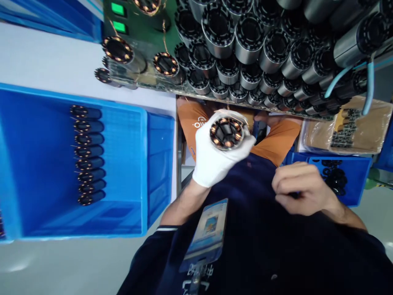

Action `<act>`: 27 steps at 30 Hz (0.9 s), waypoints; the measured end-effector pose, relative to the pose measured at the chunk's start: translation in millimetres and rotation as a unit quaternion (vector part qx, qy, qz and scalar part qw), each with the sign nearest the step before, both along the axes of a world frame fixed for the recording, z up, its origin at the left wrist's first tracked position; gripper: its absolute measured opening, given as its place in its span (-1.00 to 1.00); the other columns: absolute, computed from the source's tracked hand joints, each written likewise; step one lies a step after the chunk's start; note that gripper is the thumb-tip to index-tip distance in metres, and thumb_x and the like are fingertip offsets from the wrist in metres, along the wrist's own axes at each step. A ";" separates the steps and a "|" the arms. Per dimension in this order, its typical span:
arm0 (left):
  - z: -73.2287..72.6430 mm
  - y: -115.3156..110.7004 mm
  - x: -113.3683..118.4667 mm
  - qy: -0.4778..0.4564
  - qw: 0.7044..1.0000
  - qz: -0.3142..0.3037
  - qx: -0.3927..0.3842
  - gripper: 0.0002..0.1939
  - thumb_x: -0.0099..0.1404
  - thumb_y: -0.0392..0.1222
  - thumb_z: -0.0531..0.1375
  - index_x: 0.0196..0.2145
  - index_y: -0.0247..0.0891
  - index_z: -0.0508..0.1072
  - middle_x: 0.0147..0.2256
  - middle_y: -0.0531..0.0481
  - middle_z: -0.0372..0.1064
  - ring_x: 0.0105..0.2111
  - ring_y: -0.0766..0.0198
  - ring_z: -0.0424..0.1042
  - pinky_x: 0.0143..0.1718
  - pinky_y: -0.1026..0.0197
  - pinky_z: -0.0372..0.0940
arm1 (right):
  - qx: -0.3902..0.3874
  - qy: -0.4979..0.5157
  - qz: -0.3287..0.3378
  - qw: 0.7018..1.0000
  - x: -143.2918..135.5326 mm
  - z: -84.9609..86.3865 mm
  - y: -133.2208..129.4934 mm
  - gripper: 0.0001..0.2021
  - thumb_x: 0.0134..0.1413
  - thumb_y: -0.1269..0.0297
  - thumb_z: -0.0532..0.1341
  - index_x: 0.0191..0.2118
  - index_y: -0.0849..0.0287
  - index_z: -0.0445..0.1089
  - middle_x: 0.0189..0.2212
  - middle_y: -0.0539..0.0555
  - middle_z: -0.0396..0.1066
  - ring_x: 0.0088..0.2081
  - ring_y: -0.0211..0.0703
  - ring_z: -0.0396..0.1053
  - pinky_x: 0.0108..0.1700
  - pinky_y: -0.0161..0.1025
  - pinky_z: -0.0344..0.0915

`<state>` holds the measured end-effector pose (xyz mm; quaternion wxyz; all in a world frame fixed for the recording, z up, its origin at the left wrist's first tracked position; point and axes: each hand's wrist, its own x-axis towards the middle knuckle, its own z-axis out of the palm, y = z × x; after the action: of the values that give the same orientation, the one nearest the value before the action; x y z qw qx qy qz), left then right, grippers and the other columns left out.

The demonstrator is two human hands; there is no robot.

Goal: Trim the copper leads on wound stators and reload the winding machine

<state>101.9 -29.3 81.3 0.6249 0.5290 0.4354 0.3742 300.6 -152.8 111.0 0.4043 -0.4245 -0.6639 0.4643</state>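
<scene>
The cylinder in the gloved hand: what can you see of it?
The cylinder shows its round end to the camera. Shiny copper-coloured windings sit spaced around its rim, with black, plastic-looking parts between them and dark inner walls. It looks whole, though its far end is hidden. The white-gloved left hand wraps its fingers around its side, above the person's lap. Nothing else visibly touches its body.

So there was an ID badge (206, 233) hanging over a dark navy shirt (254, 241), plus some orange shorts (281, 137) poking out. Off to the right sat a small blue crate (357, 180) of loose black parts (336, 180), just beside a clear plastic liner (376, 133). Pale blue tubing (370, 86) dangled above that, and two green lights (118, 18) glowed up top, left of centre.
</scene>
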 end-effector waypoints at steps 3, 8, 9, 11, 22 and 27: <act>8.9 -2.4 -10.0 0.083 0.981 -0.076 0.158 -0.46 0.19 -0.16 0.62 0.11 -0.15 0.67 -0.04 -0.06 0.70 -0.10 0.06 0.70 0.11 -0.02 0.64 | -0.073 0.026 -0.124 0.989 7.0 2.8 14.6 -0.84 0.46 0.14 0.46 -0.16 0.10 0.68 -0.35 0.03 0.61 -0.40 -0.26 0.48 -0.40 -0.30 0.32; 20.1 -17.3 -9.8 0.096 0.974 -0.147 0.144 -0.11 0.19 -0.08 0.66 0.41 -0.04 0.49 0.14 -0.04 0.67 0.01 -0.01 0.74 0.02 0.02 0.69 | -0.071 0.079 -0.183 0.977 -8.5 -1.4 51.5 -0.79 0.35 0.10 0.56 -0.07 0.11 0.76 -0.24 0.01 0.70 -0.32 -0.26 0.55 -0.31 -0.30 0.43; 19.5 -20.8 -8.3 0.091 0.976 -0.135 0.146 -0.11 0.16 -0.09 0.66 0.39 -0.06 0.49 0.11 -0.05 0.66 -0.01 0.00 0.74 -0.02 0.03 0.68 | -0.057 0.075 -0.188 0.978 -11.4 -2.4 54.8 -0.88 0.38 0.20 0.54 -0.10 0.12 0.76 -0.24 0.00 0.71 -0.30 -0.27 0.55 -0.27 -0.30 0.45; 15.5 -27.7 -6.5 0.088 0.983 -0.100 0.130 -0.17 0.15 -0.10 0.66 0.30 -0.09 0.48 0.03 -0.05 0.64 -0.08 0.04 0.72 -0.07 0.03 0.65 | -0.034 0.062 -0.204 0.977 -15.2 -3.9 56.5 -0.95 0.42 0.32 0.49 -0.15 0.13 0.75 -0.24 0.00 0.72 -0.29 -0.28 0.56 -0.23 -0.28 0.45; -1.2 -24.6 -16.0 0.009 0.977 -0.042 0.209 -0.54 0.13 -0.24 0.53 -0.04 -0.01 0.54 -0.20 0.03 0.57 -0.25 0.09 0.56 -0.17 -0.03 0.46 | -0.050 0.007 -0.333 0.941 17.7 11.4 42.3 -0.88 0.50 0.13 0.43 -0.16 -0.04 0.62 -0.28 0.00 0.61 -0.46 -0.23 0.42 -0.43 -0.19 0.41; 10.1 -11.2 -15.7 0.030 0.963 -0.105 0.245 -0.64 0.16 -0.19 0.48 -0.11 -0.07 0.50 -0.20 0.02 0.50 -0.23 0.12 0.50 -0.17 0.04 0.40 | 0.262 -0.305 -0.064 0.913 31.2 21.3 37.7 -0.79 0.48 0.35 0.43 0.11 -0.08 0.68 0.11 0.01 0.76 -0.15 -0.06 0.68 -0.25 -0.08 0.49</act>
<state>86.2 -40.5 91.4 0.4986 0.7197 0.2906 0.3860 331.8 -115.1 132.2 0.3079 -0.4655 -0.8243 0.0948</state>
